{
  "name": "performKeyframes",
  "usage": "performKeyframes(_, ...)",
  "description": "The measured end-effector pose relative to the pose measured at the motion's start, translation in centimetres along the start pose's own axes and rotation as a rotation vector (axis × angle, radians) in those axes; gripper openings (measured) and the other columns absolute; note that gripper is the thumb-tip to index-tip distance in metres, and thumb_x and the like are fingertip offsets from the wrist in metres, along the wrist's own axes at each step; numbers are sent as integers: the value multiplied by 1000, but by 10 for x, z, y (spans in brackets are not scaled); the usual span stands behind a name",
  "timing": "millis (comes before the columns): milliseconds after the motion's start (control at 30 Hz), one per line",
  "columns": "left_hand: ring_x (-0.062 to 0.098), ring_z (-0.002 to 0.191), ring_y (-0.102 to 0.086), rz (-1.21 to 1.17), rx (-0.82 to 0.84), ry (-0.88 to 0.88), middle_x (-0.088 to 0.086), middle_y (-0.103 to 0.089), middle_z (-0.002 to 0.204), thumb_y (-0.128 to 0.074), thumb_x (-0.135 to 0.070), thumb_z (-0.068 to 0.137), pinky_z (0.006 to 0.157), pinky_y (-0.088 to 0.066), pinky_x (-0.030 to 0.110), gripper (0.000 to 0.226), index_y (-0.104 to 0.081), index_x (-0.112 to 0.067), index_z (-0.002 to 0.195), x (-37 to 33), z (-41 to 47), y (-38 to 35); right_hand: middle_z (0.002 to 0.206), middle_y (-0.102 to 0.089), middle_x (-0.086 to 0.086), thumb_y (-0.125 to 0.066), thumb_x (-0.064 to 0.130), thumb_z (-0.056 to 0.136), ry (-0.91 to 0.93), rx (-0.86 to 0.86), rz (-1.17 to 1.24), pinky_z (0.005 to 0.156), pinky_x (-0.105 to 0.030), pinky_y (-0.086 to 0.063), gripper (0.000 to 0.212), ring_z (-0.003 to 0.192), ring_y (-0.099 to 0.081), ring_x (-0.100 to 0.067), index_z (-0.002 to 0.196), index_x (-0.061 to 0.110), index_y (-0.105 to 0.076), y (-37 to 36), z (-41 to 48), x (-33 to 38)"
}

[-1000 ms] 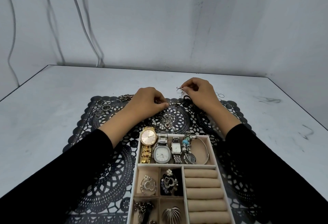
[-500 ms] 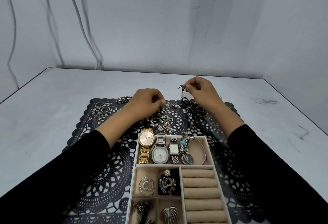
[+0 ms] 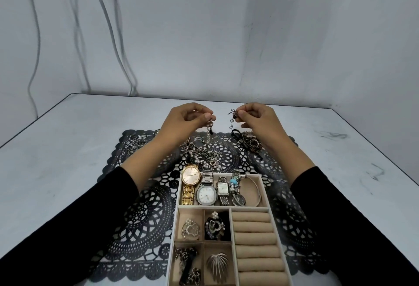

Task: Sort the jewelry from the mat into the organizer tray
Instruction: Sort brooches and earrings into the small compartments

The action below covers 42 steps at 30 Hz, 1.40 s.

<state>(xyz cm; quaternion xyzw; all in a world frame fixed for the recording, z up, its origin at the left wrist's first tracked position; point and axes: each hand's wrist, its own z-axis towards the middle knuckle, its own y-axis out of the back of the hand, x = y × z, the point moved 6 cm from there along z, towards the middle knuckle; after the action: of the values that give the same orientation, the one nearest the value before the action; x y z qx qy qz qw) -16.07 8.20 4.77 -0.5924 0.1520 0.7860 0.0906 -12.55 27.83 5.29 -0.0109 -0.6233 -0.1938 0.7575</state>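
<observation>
Black lace-pattern mat (image 3: 140, 213); beige tray (image 3: 267, 208); gold watch (image 3: 191, 178)

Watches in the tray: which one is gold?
The leftmost watch in the tray's far compartment: gold case and band; the other watches beside it are silver.

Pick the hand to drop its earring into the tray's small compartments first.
Left, likely: the left hand pinches a pearl earring and the small compartments sit on the left of the tray. The right hand, holding the bow earring, would cross the ring rolls.
</observation>
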Motion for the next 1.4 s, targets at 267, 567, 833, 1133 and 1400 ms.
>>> performKeyframes(267, 10, 83, -73, -40, -40, -101, 6, -75, 91, -64, -4, 91, 76, -54, 17, 8, -68, -3, 98, -36, -27, 8, 81, -69, 1, -58, 6, 93, 47, -10, 102, 69, -22, -53, 14, 74, -66, -7, 86, 16, -64, 0, -30, 26)
performKeyframes(567, 14, 88, -73, -34, -73, -145, 6, -75, 93, -67, -8, 90, 76, -54, 18, 8, -69, -7, 97, -71, -69, 18, 77, -69, 5, -59, 5, 92, 87, 6, 186, 66, -20, -51, 13, 71, -67, -5, 85, 15, -64, 3, -72, 59)
performKeyframes(833, 17, 89, -73, -5, -83, -171, 8, -76, 95, -67, -9, 90, 76, -55, 18, 12, -70, -3, 100, -101, -116, 23, 76, -71, 6, -60, 5, 91, 116, 73, 165, 69, -23, -53, 11, 74, -67, -6, 87, 13, -66, 0, -121, 80)
performKeyframes(1133, 3, 78, -72, 14, -69, -199, 1, -75, 93, -66, -9, 90, 62, -51, 10, 11, -68, -4, 100, -126, -168, 16, 81, -70, -5, -60, 7, 92, 131, 200, 151, 73, -23, -52, 7, 73, -65, -9, 94, 7, -66, -12, -182, 91)
performKeyframes(1400, 14, 88, -73, 23, -42, -226, 4, -77, 92, -68, -12, 89, 78, -54, 17, 10, -70, -9, 98, -128, -192, 18, 85, -69, -8, -61, 6, 91, 127, 367, 120, 71, -20, -51, 7, 77, -64, -10, 94, 6, -67, -15, -223, 93)
